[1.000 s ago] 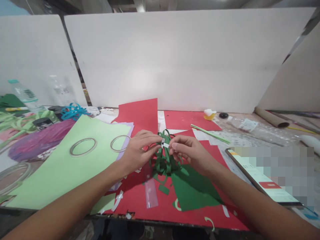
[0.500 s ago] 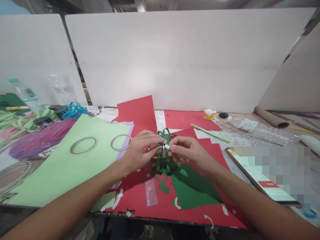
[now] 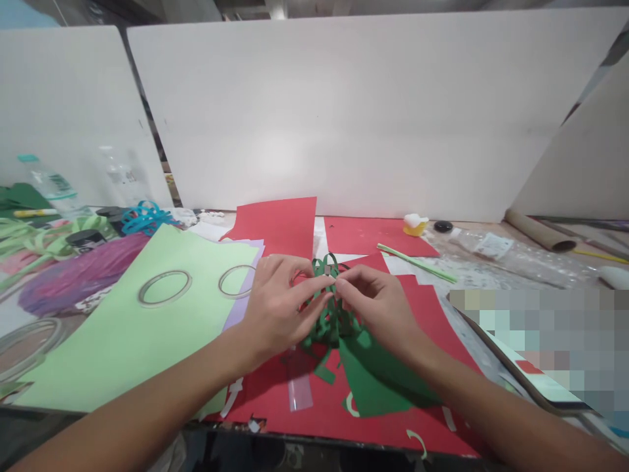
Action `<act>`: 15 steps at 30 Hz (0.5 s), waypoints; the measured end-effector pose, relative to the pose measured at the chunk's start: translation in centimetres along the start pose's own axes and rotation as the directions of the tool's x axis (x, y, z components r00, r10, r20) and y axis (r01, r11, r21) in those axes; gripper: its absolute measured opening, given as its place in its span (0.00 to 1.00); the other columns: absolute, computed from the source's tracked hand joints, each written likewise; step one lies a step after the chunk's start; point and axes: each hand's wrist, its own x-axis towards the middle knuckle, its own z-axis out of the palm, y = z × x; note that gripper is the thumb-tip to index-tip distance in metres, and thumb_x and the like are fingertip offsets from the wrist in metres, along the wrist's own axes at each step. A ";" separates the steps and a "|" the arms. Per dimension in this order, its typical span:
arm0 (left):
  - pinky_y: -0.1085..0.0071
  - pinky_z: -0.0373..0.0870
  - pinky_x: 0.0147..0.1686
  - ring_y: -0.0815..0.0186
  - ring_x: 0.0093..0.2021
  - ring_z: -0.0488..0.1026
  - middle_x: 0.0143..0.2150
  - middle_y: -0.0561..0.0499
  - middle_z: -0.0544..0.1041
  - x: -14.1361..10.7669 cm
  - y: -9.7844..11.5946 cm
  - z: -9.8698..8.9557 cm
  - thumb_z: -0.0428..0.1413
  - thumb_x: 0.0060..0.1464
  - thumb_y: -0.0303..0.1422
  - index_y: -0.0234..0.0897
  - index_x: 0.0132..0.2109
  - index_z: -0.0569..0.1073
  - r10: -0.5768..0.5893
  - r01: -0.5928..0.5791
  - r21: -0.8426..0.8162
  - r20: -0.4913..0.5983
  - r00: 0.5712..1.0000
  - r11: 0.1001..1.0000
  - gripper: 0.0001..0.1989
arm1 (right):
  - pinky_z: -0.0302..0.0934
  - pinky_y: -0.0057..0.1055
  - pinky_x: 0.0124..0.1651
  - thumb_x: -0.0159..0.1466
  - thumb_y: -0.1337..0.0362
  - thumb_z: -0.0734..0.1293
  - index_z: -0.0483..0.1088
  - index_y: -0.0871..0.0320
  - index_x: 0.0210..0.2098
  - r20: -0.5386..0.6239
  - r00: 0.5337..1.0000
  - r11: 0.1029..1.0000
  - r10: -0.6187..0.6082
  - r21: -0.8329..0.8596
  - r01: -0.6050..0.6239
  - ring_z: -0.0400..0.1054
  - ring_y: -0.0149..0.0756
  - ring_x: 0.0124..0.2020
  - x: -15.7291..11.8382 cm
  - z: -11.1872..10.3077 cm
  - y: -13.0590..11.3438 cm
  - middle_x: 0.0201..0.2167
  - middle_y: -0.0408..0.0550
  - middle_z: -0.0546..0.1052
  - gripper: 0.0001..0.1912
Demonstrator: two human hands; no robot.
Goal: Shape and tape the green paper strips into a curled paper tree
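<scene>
My left hand [image 3: 287, 298] and my right hand [image 3: 371, 295] meet fingertip to fingertip at the middle of the table. Both are closed in a pinch around a small white piece [image 3: 331, 278], perhaps tape or paper; fingers cover most of it. Just behind and below the fingertips stands a bundle of looped dark green paper strips [image 3: 331, 324], partly hidden by my hands. A dark green sheet [image 3: 378, 383] lies below my right hand, on red paper [image 3: 324, 429]. A clear plastic strip [image 3: 299, 387] lies in front of the bundle.
Two tape rolls, one a thin ring [image 3: 164, 288], rest on a light green sheet [image 3: 118, 341] at left. A purple-pink bag [image 3: 93, 272] and bottles stand beyond. At right are a phone-like device [image 3: 535, 367], green straw-like strips [image 3: 417, 262], a yellow cup [image 3: 415, 226] and a cardboard tube [image 3: 540, 231].
My fingertips have come together over the white piece, which shows less now. My left hand has turned, its fingers more bent. The upright red sheet has shifted slightly in view.
</scene>
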 end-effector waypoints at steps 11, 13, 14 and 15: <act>0.61 0.61 0.39 0.63 0.34 0.63 0.31 0.50 0.73 0.3 0.5 0.4 0.57 0.56 0.32 0.42 0.37 0.80 -0.248 0.255 -0.060 0.107 0.963 0.965 0.07 | 0.59 0.27 0.26 0.61 0.61 0.66 0.72 0.57 0.29 -0.023 0.992 0.985 -0.120 -0.129 0.117 0.64 0.29 0.23 -0.6 0.4 0.5 0.22 0.41 0.72 0.07; 0.60 0.62 0.39 0.63 0.34 0.64 0.31 0.50 0.73 0.3 0.6 0.4 0.57 0.56 0.32 0.42 0.37 0.81 -0.303 0.320 -0.117 0.142 0.942 0.940 0.07 | 0.59 0.27 0.26 0.61 0.62 0.66 0.72 0.56 0.29 -0.037 0.981 0.959 -0.188 -0.223 0.176 0.65 0.30 0.24 -0.7 0.4 0.5 0.22 0.42 0.73 0.06; 0.60 0.63 0.39 0.63 0.34 0.65 0.30 0.51 0.74 0.4 0.6 0.5 0.57 0.55 0.32 0.42 0.37 0.81 -0.327 0.350 -0.145 0.157 0.932 0.926 0.06 | 0.59 0.28 0.27 0.61 0.63 0.66 0.73 0.56 0.29 -0.037 0.974 0.941 -0.224 -0.268 0.207 0.66 0.30 0.24 -0.7 0.3 0.5 0.23 0.43 0.74 0.06; 0.60 0.64 0.38 0.63 0.34 0.66 0.30 0.51 0.74 0.4 0.6 0.5 0.58 0.55 0.32 0.42 0.36 0.81 -0.349 0.375 -0.170 0.168 0.922 0.911 0.06 | 0.59 0.28 0.27 0.60 0.64 0.66 0.73 0.56 0.29 -0.035 0.965 0.922 -0.259 -0.306 0.236 0.66 0.31 0.24 -0.7 0.3 0.5 0.22 0.43 0.74 0.06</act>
